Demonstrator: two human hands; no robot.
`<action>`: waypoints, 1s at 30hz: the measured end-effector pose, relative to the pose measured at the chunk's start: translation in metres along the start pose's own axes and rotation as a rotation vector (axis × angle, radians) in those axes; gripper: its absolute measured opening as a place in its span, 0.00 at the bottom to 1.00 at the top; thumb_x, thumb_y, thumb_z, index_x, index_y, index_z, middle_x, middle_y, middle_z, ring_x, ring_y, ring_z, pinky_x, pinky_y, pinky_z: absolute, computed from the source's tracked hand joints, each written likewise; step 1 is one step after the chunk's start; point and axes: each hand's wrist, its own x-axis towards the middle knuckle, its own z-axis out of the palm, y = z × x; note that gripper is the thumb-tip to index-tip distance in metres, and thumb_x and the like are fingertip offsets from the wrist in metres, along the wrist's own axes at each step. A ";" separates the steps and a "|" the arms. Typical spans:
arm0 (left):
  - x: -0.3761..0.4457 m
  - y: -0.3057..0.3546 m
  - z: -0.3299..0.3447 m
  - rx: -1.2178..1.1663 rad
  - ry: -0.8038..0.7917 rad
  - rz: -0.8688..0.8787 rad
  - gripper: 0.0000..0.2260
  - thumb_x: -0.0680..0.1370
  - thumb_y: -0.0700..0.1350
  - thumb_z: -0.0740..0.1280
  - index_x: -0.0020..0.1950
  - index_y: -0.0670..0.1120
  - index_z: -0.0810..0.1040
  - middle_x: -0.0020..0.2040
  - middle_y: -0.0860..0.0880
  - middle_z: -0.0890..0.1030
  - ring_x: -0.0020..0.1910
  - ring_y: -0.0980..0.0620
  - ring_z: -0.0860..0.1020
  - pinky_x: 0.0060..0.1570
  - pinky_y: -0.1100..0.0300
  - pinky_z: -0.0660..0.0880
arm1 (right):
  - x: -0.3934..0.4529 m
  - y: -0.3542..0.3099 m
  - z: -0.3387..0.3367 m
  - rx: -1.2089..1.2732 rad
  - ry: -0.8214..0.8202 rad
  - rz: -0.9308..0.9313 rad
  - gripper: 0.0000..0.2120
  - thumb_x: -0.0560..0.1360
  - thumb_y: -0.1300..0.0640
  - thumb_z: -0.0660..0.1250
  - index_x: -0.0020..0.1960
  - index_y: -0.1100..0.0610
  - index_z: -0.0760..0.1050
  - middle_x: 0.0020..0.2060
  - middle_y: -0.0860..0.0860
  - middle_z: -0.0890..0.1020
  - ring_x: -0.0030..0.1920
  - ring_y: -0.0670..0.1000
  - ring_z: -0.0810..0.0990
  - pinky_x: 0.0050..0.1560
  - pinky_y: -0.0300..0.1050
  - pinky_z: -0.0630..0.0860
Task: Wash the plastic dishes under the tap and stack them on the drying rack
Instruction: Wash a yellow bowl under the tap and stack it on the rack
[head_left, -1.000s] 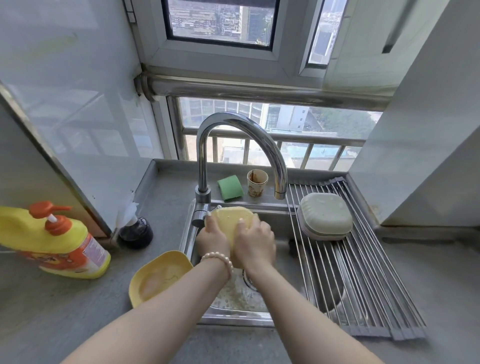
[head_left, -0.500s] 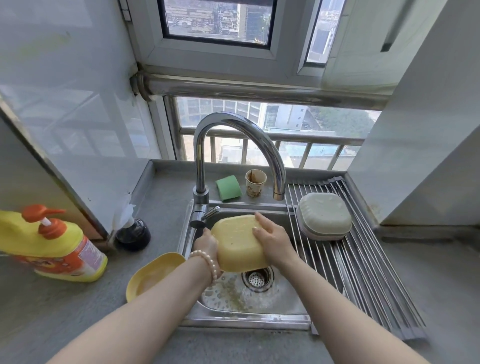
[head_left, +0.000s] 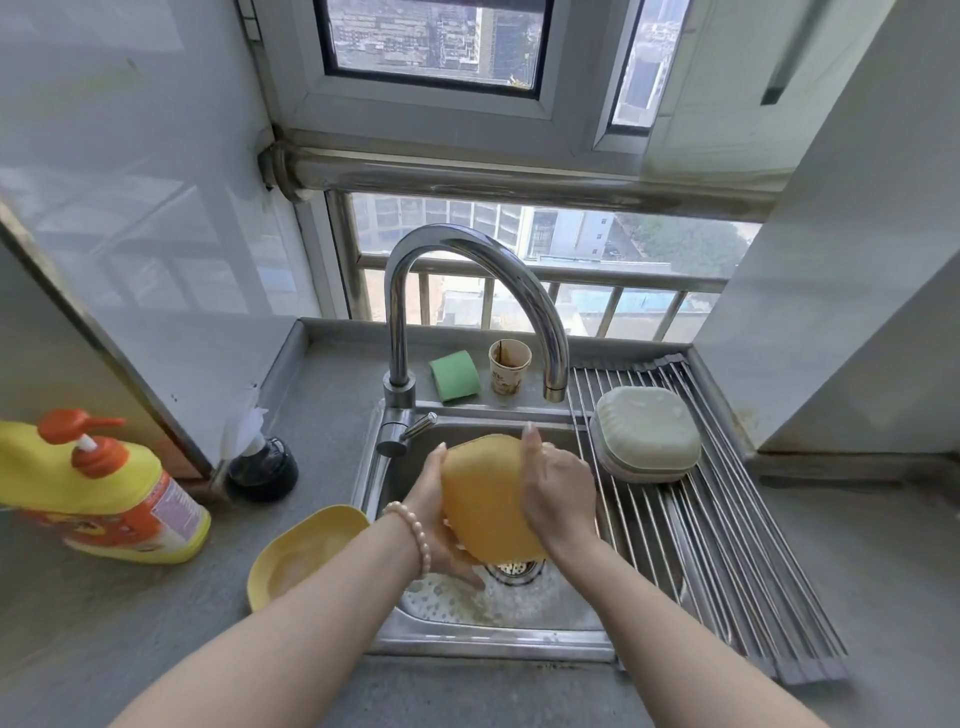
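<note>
A yellow plastic dish (head_left: 485, 496) is held bottom-up over the steel sink (head_left: 493, 639), in front of the curved tap (head_left: 467, 291). My left hand (head_left: 439, 525) grips its left edge from beneath, fingers curled under it. My right hand (head_left: 558, 493) presses on its right side with fingers extended. No water stream is visible from the spout. A second yellow dish (head_left: 301, 553) lies open side up on the counter left of the sink. Pale green dishes (head_left: 647, 434) sit stacked upside down on the roll-up drying rack (head_left: 727, 551) over the sink's right side.
A yellow detergent pump bottle (head_left: 104, 488) stands at the far left. A small black object (head_left: 262, 467) sits by the wall. A green sponge (head_left: 454, 375) and a paper cup (head_left: 509, 365) rest behind the sink. The tap lever (head_left: 410, 431) points right.
The yellow dish has come away from the tap base toward the sink's middle and turned bottom-up. My right hand has slid along its right side.
</note>
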 end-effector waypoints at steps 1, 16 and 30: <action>-0.001 0.003 -0.004 -0.063 -0.079 -0.042 0.34 0.73 0.67 0.61 0.62 0.37 0.70 0.55 0.37 0.75 0.56 0.35 0.74 0.58 0.35 0.68 | -0.005 0.002 0.001 -0.078 0.035 -0.197 0.32 0.79 0.40 0.39 0.26 0.56 0.64 0.24 0.53 0.74 0.29 0.56 0.76 0.29 0.44 0.66; 0.006 0.009 -0.035 0.242 -0.291 0.328 0.14 0.81 0.53 0.56 0.65 0.52 0.70 0.62 0.39 0.76 0.58 0.35 0.77 0.52 0.32 0.73 | -0.014 0.014 -0.010 -0.558 -0.710 -0.286 0.46 0.70 0.30 0.32 0.78 0.60 0.44 0.77 0.56 0.44 0.77 0.53 0.43 0.76 0.47 0.42; 0.019 0.009 -0.056 0.227 -0.016 0.459 0.17 0.80 0.58 0.55 0.60 0.49 0.72 0.53 0.39 0.80 0.48 0.38 0.81 0.43 0.42 0.79 | -0.007 0.006 -0.013 -0.417 -1.295 -0.334 0.32 0.80 0.36 0.42 0.77 0.52 0.56 0.77 0.52 0.56 0.77 0.53 0.50 0.76 0.54 0.46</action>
